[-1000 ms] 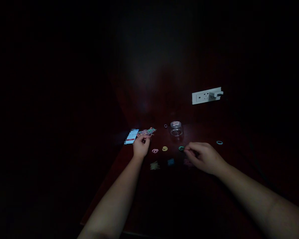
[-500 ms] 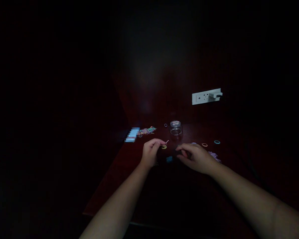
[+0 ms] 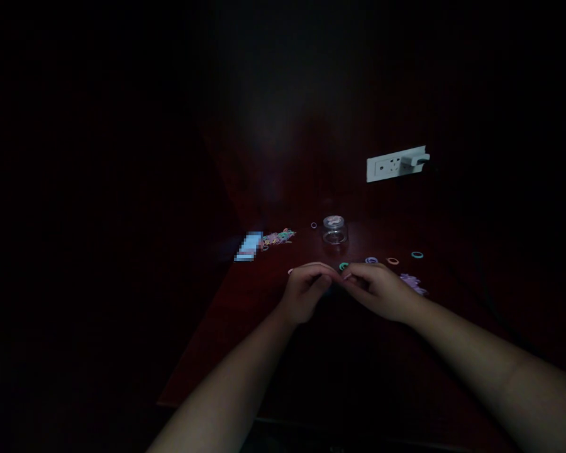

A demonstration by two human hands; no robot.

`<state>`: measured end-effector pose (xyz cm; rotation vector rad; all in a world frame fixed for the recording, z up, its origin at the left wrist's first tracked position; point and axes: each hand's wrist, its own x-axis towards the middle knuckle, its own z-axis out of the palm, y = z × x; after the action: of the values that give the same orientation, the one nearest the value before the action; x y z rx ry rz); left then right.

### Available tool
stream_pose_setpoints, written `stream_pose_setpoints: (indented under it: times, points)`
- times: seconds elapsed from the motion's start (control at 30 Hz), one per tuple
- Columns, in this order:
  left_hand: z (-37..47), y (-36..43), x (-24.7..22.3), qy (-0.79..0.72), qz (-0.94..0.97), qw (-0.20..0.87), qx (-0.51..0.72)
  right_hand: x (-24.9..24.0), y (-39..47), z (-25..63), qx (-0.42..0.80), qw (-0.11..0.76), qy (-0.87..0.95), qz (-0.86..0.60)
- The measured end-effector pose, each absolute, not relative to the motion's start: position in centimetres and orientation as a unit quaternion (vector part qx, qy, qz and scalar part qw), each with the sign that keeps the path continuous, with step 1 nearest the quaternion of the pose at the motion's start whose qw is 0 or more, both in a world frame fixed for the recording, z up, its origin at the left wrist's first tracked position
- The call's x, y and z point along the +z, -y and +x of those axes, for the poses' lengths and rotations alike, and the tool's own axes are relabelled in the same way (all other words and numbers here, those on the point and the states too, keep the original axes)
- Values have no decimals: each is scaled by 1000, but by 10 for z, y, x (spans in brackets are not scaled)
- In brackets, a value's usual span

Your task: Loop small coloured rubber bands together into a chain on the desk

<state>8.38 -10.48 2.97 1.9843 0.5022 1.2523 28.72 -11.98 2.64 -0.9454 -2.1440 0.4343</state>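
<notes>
While left hand [image 3: 306, 292] meets right hand [image 3: 382, 291], phone screen [image 3: 249, 246] is illegible.

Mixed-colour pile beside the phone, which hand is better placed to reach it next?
Probably your left hand: it is nearer the mixed-colour pile, which lies ahead and to its left. Your right hand sits farther away, rightward.

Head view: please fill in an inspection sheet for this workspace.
Surface: dark reddish table, dimly lit.
Job's things: mixed pile of small bands at left; purple pile at right; green ring and orange ring beyond the hands.
Clutter: lit phone, screen pixelated; clear lidded jar, upright.
Grip: left hand and right hand, fingertips meeting or nearly; anything pinched is hidden.
Cables: faint cable-like line at right, uncertain.
Surroundings: wall outlet, plug inserted; otherwise mostly dark.
</notes>
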Motion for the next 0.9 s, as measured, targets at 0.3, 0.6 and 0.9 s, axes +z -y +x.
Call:
stream_pose_setpoints:
  times: [0.3, 0.6, 0.9]
  points:
    - [84, 107, 31, -187, 766, 389, 477, 27, 120, 287, 180, 379, 832, -362]
    - [84, 102, 29, -219, 784, 308, 493, 25, 121, 288, 187, 390, 824, -366]
    - [72, 94, 29, -254, 796, 248, 490, 26, 120, 289, 190, 391, 818, -377]
